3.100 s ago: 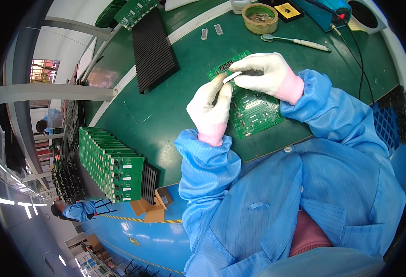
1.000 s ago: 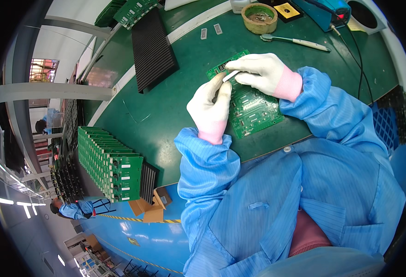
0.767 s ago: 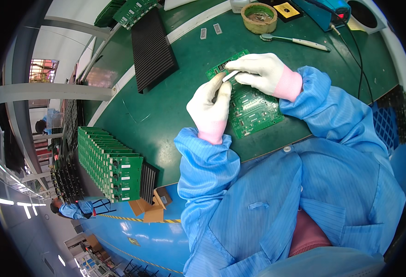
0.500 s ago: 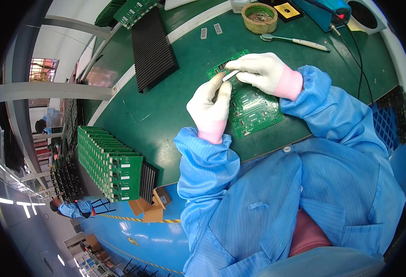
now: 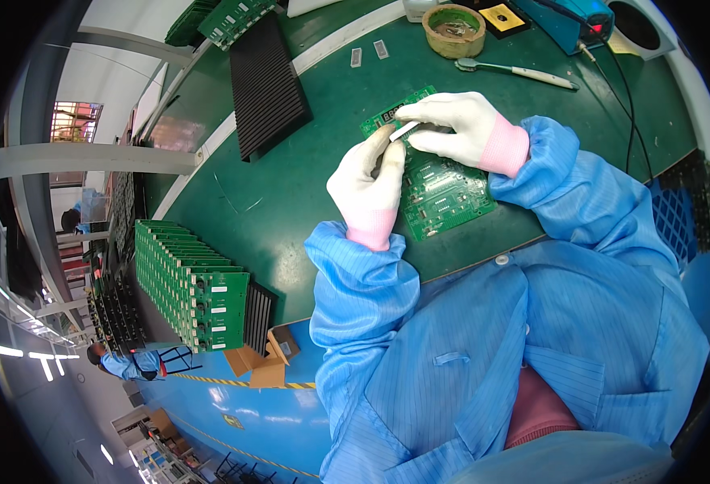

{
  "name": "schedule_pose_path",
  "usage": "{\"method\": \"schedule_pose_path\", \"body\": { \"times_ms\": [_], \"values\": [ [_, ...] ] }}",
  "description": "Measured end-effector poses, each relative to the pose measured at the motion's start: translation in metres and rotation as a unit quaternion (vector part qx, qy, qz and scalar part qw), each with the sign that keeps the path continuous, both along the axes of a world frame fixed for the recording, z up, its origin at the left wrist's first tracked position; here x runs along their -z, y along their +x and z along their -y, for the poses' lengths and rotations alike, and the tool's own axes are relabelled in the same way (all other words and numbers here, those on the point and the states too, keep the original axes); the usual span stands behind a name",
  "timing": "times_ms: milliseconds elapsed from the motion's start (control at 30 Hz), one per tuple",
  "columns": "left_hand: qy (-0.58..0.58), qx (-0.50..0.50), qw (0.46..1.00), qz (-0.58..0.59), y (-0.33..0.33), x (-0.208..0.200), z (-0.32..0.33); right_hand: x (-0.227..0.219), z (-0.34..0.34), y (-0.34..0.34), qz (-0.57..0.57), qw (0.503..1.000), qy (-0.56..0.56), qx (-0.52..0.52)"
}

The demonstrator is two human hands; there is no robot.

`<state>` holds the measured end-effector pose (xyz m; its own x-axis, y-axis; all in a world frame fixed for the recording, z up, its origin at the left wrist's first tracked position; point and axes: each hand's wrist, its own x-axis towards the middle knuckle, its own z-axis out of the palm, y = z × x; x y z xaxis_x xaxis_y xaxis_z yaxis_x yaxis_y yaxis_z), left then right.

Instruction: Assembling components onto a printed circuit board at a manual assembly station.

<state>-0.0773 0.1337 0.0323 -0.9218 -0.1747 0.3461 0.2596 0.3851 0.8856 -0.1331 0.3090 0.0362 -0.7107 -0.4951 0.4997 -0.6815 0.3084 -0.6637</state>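
A small white strip-like piece point(image 5: 404, 131) sits between the fingertips of both my gloved hands, above a green circuit board point(image 5: 449, 198). My left hand point(image 5: 371, 176) pinches its near left end between thumb and fingers. At the far right end, the fingers and thumb of my right hand point(image 5: 454, 127) close on it. The board lies flat on the bench, and a dark digit display point(image 5: 391, 114) shows near its far end. My hands cover part of the board's middle and far right side.
Two small pale rectangular pieces point(image 5: 382, 50) lie beyond the board. A brush point(image 5: 524, 73), a round tub point(image 5: 453, 32) and a blue box with cables point(image 5: 574, 22) stand at the far right. Black ridged rack point(image 5: 268, 93) lies left; upright circuit boards point(image 5: 190, 282) fill the near left.
My right thumb and fingers have shifted slightly around the white piece. Both hands stay in nearly the same place over the board. A person in the far background has moved a little.
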Motion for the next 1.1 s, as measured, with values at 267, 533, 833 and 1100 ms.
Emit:
{"method": "schedule_pose_path", "body": {
  "times_ms": [267,533,833,1100],
  "values": [
    [-0.030,0.003,0.999,-0.011,0.0014,-0.0031,-0.0004,0.0007,0.0007,0.0004,-0.004,1.000,-0.007,0.006],
    [-0.023,0.009,1.000,-0.016,0.0015,-0.0021,-0.0015,0.0030,0.0021,0.0025,-0.012,0.999,-0.011,0.027],
    [-0.027,0.011,0.999,-0.019,0.0008,-0.0009,-0.0006,0.0036,0.0025,0.0025,-0.047,0.998,-0.012,0.029],
    [-0.028,0.010,0.999,-0.028,0.0005,0.0011,-0.0001,0.0057,0.0031,0.0024,-0.046,0.998,-0.029,0.029]
  ]
}}
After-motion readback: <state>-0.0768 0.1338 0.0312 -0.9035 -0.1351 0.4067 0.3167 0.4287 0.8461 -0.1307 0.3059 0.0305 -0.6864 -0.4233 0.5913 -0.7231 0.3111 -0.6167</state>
